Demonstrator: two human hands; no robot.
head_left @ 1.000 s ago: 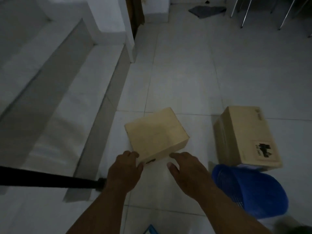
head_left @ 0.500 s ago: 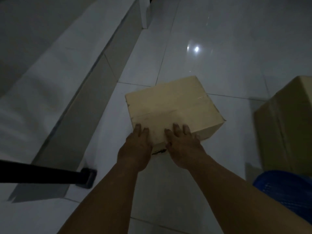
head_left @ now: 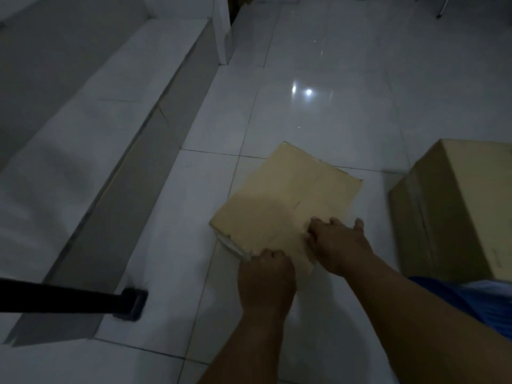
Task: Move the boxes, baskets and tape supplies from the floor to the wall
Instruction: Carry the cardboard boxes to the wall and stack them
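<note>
A small tan cardboard box (head_left: 285, 200) sits on the white tiled floor, turned at an angle. My left hand (head_left: 267, 275) grips its near corner with curled fingers. My right hand (head_left: 336, 242) lies on the box's near right top edge, fingers bent over it. A larger cardboard box (head_left: 454, 206) stands to the right. A blue basket (head_left: 476, 300) shows partly at the lower right, behind my right forearm.
A raised white tiled step (head_left: 83, 139) runs along the left beside the wall. A black pole with a foot (head_left: 83, 299) reaches in from the left edge. Shiny floor tiles (head_left: 318, 92) stretch ahead; a chair leg (head_left: 443, 6) stands at the top right.
The small box has turned and slid on the floor, now angled with a corner toward me. My left hand moved to its near corner and my right hand shifted to the right edge.
</note>
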